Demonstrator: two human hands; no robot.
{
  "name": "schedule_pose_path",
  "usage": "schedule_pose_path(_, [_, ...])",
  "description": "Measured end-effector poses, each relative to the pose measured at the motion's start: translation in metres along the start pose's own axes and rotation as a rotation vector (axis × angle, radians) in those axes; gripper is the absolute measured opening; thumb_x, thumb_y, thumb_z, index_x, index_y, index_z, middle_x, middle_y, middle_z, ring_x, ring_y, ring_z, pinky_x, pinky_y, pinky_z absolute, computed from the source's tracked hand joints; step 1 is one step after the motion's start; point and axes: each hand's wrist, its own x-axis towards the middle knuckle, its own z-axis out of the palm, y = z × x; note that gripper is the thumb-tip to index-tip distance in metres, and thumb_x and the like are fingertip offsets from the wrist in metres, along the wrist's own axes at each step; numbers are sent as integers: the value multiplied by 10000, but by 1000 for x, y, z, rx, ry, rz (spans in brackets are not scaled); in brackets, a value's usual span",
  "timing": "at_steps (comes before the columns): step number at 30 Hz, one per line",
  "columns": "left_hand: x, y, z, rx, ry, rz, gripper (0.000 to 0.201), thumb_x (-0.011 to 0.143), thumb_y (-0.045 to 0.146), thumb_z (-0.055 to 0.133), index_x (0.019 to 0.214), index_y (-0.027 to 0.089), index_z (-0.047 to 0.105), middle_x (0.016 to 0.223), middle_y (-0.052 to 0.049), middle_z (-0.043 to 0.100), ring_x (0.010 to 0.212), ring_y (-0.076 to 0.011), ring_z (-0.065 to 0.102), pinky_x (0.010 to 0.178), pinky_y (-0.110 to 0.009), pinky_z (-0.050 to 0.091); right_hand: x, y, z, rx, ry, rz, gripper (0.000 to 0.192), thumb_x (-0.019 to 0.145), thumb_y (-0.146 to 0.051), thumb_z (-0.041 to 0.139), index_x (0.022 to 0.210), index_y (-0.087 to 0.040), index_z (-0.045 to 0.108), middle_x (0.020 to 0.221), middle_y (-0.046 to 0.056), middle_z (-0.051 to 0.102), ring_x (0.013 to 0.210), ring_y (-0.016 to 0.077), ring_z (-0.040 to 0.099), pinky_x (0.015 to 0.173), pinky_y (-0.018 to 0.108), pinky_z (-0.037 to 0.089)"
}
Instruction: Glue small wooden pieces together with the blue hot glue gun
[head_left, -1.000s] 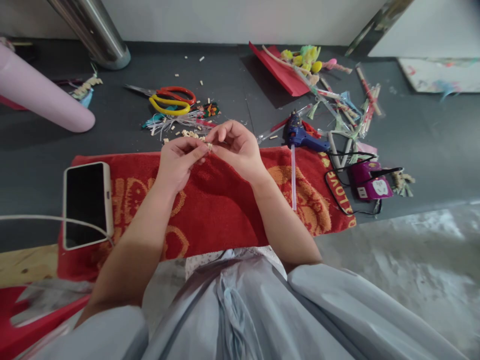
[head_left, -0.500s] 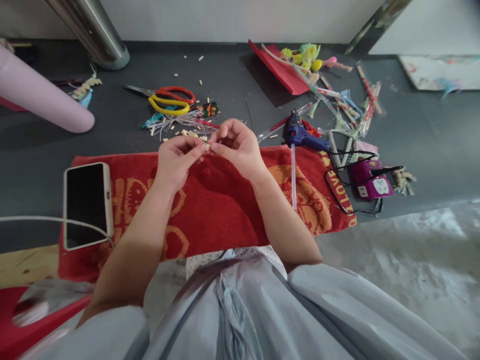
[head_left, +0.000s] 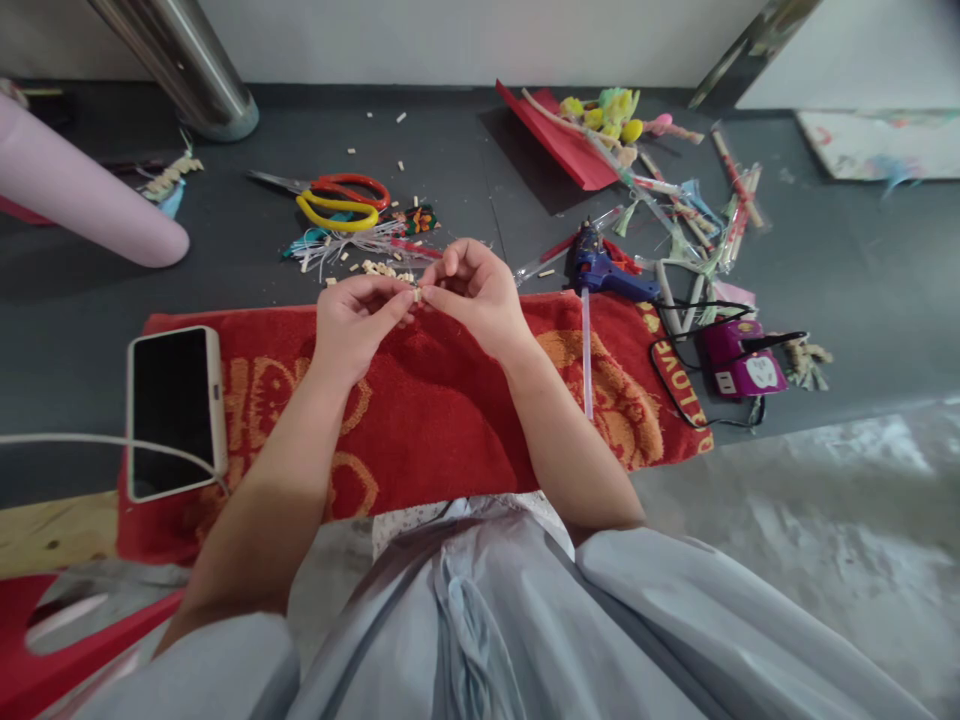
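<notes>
Left fingers [head_left: 394, 309] and right fingers [head_left: 444, 300] tight on blocky pale piece [head_left: 418, 295] above plush towel [head_left: 442, 410]

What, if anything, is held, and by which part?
A small pale piece, at the fingertips of the left hand and right hand; which part is unclear.

Left hand [head_left: 351, 318], right hand [head_left: 484, 305], thumbs [head_left: 388, 314] inward

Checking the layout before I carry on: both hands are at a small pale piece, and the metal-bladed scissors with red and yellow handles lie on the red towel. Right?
No: the scissors lie on the dark grey tabletop beyond the towel, as the head view shows. Left hand and right hand are at the pale piece.
</notes>
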Motion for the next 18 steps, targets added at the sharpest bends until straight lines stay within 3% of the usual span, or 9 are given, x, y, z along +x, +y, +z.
schedule_pose_path(18, [1, 0, 0, 30, 41, -2, 186, 672, 324, 811, 748, 185, 712, 671, 22, 677, 529, -67, 596, 560, -198, 523, 0, 3, -1, 5, -22, 29, 478, 727, -438, 771, 781, -253, 333, 786, -45, 591, 722, 103, 607, 763, 305, 578])
